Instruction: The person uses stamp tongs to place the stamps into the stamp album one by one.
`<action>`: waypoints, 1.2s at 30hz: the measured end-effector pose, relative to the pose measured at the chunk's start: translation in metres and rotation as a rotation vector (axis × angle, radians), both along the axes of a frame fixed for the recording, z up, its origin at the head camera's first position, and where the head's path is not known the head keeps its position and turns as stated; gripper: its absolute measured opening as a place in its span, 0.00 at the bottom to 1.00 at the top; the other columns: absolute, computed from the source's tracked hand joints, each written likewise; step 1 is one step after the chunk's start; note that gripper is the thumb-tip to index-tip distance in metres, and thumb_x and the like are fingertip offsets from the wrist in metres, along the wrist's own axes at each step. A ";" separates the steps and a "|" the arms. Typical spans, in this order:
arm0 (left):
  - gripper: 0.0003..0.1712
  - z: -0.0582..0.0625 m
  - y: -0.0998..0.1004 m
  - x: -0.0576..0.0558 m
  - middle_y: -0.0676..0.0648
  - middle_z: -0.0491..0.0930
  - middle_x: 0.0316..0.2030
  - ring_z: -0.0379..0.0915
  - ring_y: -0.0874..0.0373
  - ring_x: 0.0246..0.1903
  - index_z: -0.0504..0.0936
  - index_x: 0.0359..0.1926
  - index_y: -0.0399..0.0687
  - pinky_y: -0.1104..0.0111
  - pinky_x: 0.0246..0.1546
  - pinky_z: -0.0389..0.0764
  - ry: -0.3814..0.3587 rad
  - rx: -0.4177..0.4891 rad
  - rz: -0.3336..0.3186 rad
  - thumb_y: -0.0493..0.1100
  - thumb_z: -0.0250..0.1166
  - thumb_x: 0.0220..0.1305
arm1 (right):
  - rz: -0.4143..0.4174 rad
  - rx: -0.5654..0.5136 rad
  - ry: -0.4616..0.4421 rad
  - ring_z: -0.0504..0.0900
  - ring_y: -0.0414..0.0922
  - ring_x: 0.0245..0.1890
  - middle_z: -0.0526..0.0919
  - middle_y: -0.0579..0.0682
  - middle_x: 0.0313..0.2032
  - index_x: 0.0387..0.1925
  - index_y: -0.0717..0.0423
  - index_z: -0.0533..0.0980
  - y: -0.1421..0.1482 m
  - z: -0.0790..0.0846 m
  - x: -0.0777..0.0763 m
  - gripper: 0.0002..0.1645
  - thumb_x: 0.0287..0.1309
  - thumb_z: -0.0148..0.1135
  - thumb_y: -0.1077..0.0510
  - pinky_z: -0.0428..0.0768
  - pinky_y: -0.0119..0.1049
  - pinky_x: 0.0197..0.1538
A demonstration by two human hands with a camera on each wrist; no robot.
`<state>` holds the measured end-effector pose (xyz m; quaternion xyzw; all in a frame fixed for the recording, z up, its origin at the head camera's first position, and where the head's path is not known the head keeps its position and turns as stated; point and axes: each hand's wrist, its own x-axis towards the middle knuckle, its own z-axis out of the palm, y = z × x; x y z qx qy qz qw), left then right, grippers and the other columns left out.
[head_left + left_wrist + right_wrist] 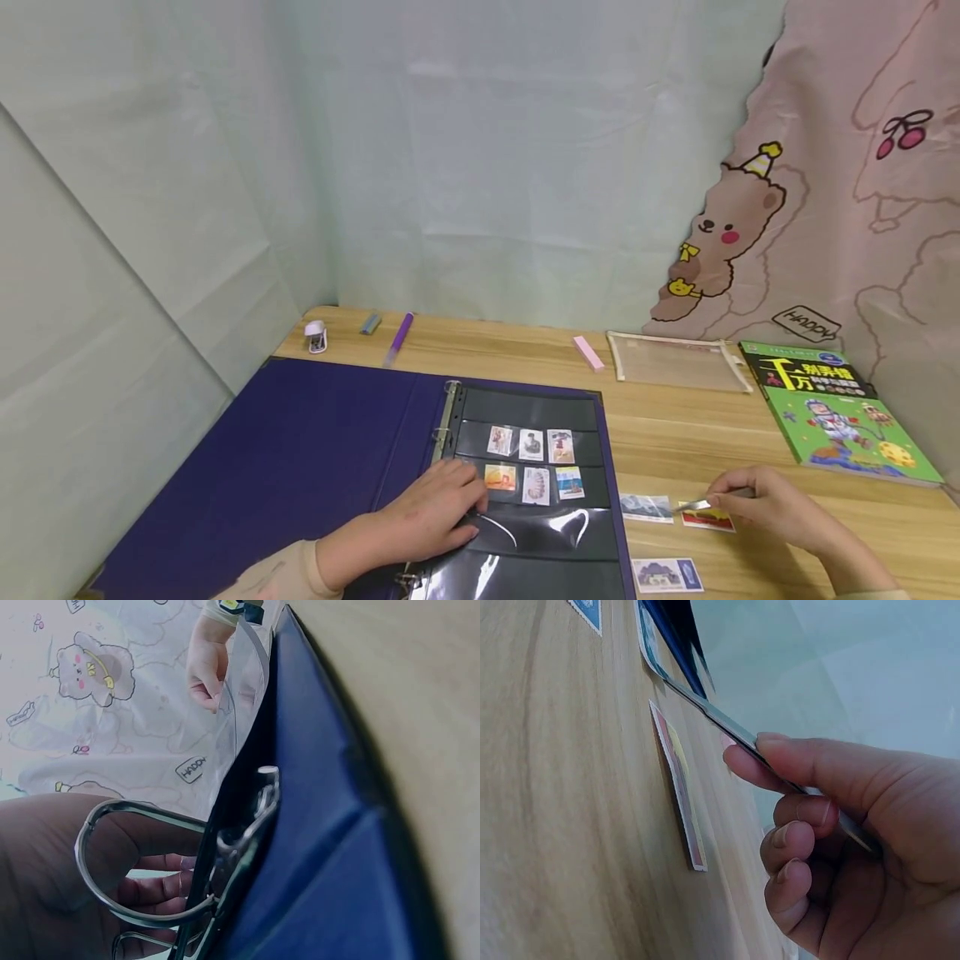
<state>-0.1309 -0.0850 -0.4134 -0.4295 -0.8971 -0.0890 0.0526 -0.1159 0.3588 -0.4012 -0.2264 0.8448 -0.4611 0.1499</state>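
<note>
My left hand [431, 512] rests on the black stamp page [536, 400] of an open blue album, beside its metal rings [142, 862]. Its thumb and fingertips lie at a clear pocket strip, which bulges with a bright curved edge. Several small stamps [531, 445] sit in two rows above. Off the album's right side, my right hand [772, 504] pinches metal tweezers [720, 720] between thumb and forefinger. The tweezer tips are right at the edge of a grey-blue stamp [647, 507]. A red and yellow stamp [707, 518] lies on the table below the tweezers.
A blue and white stamp [667, 575] lies nearer the front. Behind are a green book [843, 417], a mesh pouch [678, 362], a pink stick [588, 353], a purple pen [401, 333], a small grey-green block [371, 323] and a white stapler [316, 336]. Curtains hang around the table.
</note>
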 end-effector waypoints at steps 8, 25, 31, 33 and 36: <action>0.14 0.001 -0.001 0.000 0.60 0.67 0.33 0.64 0.64 0.38 0.70 0.35 0.57 0.69 0.42 0.67 -0.035 0.015 0.018 0.51 0.66 0.49 | 0.017 -0.003 0.073 0.57 0.40 0.12 0.65 0.57 0.16 0.32 0.63 0.77 0.002 0.000 0.001 0.08 0.58 0.50 0.67 0.61 0.29 0.13; 0.12 -0.002 0.000 -0.006 0.61 0.69 0.31 0.62 0.68 0.34 0.72 0.32 0.57 0.73 0.39 0.64 -0.089 0.117 0.036 0.48 0.67 0.47 | -0.057 0.042 0.167 0.55 0.47 0.14 0.60 0.52 0.17 0.31 0.61 0.77 0.001 0.021 0.005 0.09 0.60 0.49 0.67 0.59 0.31 0.15; 0.11 -0.003 -0.001 -0.009 0.61 0.68 0.28 0.62 0.68 0.33 0.73 0.30 0.58 0.72 0.39 0.63 -0.088 0.149 0.033 0.46 0.67 0.47 | -0.069 0.048 0.170 0.58 0.45 0.16 0.64 0.51 0.18 0.31 0.60 0.77 -0.013 0.030 0.004 0.09 0.60 0.50 0.65 0.61 0.33 0.17; 0.11 -0.004 0.000 -0.009 0.61 0.68 0.27 0.62 0.68 0.33 0.72 0.30 0.58 0.72 0.39 0.63 -0.087 0.158 0.030 0.45 0.67 0.48 | -0.065 0.044 0.163 0.58 0.45 0.15 0.64 0.51 0.17 0.31 0.60 0.77 -0.019 0.032 0.003 0.09 0.60 0.50 0.64 0.61 0.33 0.17; 0.11 -0.005 0.000 -0.009 0.61 0.68 0.27 0.62 0.68 0.33 0.72 0.30 0.58 0.73 0.39 0.63 -0.082 0.169 0.025 0.44 0.67 0.48 | -0.060 0.045 0.152 0.57 0.42 0.14 0.64 0.53 0.16 0.31 0.60 0.77 -0.031 0.034 0.001 0.08 0.60 0.51 0.63 0.62 0.32 0.17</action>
